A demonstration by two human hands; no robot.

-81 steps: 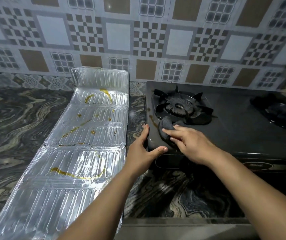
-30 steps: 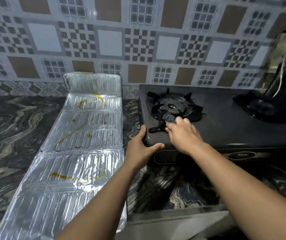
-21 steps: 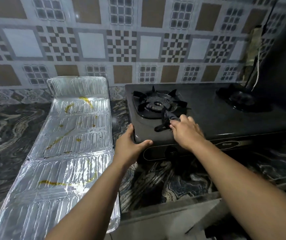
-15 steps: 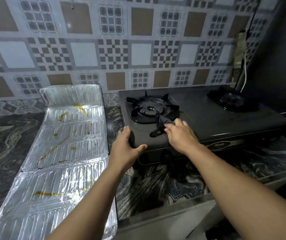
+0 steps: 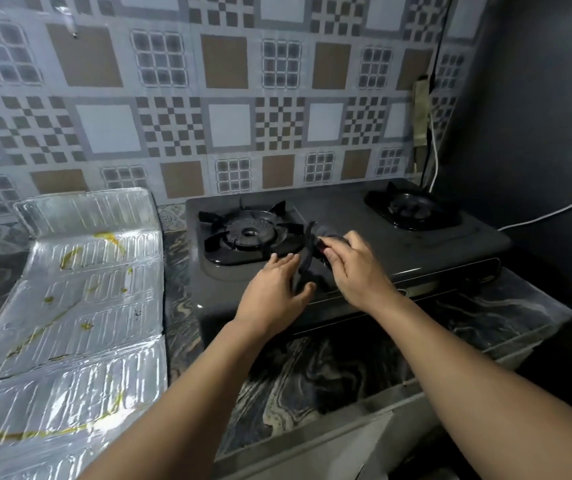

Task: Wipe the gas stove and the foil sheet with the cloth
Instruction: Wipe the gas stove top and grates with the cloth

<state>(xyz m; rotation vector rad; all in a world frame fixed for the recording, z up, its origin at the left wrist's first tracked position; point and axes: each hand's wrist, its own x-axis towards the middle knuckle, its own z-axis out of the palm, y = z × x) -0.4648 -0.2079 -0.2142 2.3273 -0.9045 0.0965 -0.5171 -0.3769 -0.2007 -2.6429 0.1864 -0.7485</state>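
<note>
A black two-burner gas stove stands on the marble counter. My right hand pinches a dark cloth over the stove top, just right of the left burner. My left hand is raised beside it with fingers spread, its fingertips touching the cloth's hanging end. I cannot tell whether it grips the cloth. To the left lies a ribbed silver foil sheet, its far end bent up against the wall and streaked with yellow stains.
The right burner sits at the stove's back right. A white cable runs along the dark wall on the right. Patterned tiles cover the back wall. The marble counter ends at a front edge below my forearms.
My left hand has left the stove's front-left corner and moved right to the cloth. My right hand has lifted the cloth off the stove surface. The view has swung to the right.
</note>
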